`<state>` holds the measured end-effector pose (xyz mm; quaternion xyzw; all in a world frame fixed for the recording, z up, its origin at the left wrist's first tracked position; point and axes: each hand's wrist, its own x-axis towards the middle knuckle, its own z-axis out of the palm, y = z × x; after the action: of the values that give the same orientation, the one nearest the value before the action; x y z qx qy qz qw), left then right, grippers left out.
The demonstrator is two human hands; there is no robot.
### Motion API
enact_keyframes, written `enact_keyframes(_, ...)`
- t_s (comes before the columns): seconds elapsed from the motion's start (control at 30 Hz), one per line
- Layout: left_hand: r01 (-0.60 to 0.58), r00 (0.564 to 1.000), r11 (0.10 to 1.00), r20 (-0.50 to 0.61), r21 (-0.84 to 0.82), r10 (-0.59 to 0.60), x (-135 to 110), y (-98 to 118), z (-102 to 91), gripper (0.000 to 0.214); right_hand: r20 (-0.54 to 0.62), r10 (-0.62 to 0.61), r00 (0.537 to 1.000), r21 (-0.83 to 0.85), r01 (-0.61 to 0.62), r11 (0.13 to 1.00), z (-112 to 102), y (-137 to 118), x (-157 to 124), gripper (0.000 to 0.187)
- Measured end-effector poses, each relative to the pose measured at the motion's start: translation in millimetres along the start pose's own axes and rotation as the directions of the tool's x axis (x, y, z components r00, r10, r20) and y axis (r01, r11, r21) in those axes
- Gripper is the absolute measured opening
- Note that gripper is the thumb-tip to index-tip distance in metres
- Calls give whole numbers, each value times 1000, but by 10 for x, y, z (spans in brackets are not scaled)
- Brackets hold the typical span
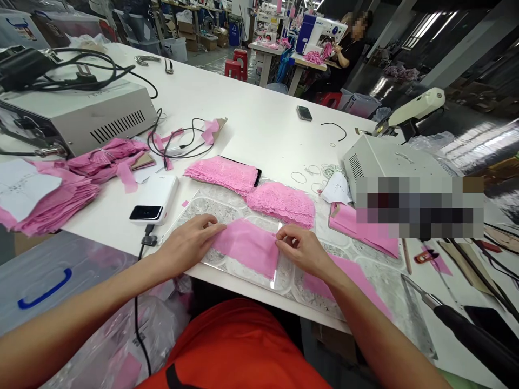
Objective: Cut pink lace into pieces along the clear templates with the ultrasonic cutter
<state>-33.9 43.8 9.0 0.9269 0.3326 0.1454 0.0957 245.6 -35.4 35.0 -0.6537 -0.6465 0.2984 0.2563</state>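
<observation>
A flat pink fabric piece (248, 244) lies on a clear plastic sheet (227, 267) over a lace-patterned surface at the table's near edge. My left hand (190, 240) rests on the piece's left end, fingers stretched flat and pressing it down. My right hand (302, 249) pinches the piece's right edge between thumb and fingers. Just beyond lie two stacks of pink lace (222, 174), the second stack (281, 201) sitting closer to my right hand. Another pink fabric piece (352, 275) lies under my right forearm.
A white power bank (156, 199) with cable sits left of my hands. A grey machine box (77, 116) and a pile of pink pieces (60, 189) are at left. Another white box (385, 162) stands at right. A black-handled tool (466, 329) lies near right. A person sews in the background.
</observation>
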Motion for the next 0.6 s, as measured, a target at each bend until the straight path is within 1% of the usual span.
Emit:
enact_keyframes(0.1,-59,998,998,-20,11,59,-1,-11,8,36,15,38,999,15,-39,999,20,33,0,13)
enact_keyframes(0.23,-83,996,996,-19,31,84,-7,-31,22,38,-51,81,995,-76,-85,993,-40,86,-34,11)
enact_keyframes(0.3,-86,996,995,-14,49,86,-4,-31,26,39,-18,92,996,-94,-93,991,-74,84,-61,13)
enact_keyframes(0.43,-88,996,993,-3,78,89,4,-27,38,39,86,98,991,-114,-88,990,-87,66,-128,13)
enact_keyframes(0.53,-94,996,990,4,103,95,5,-37,42,39,72,106,992,-206,-89,975,-82,85,-194,8)
enact_keyframes(0.6,-93,996,989,8,112,93,5,-39,31,37,45,53,998,-244,-41,969,-75,101,-250,9)
